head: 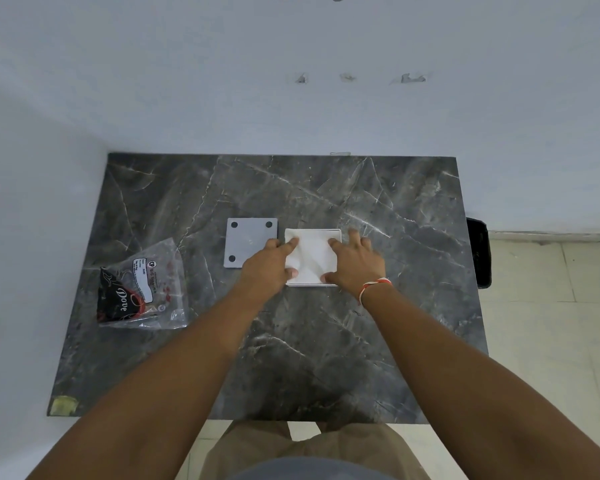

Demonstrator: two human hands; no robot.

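A white square box (331, 233) lies in the middle of the dark marble table (326, 358), with crumpled white paper (310, 258) spread over its top. My left hand (265, 268) rests on the paper's left side, forefinger and thumb touching it. My right hand (355, 263) presses on the paper's right side, fingers spread and fairly straight. A red and white thread band (373, 285) circles my right wrist. Just left of the box lies a flat grey square plate (248, 239) with black round pads at three visible corners; my left hand covers its near right corner.
A clear plastic bag holding a black Dove packet (134, 289) lies at the table's left. A white wall stands behind and to the left. A black bin (478, 252) sits on the tiled floor past the right edge. Yellowish tape (63, 405) marks the near left corner.
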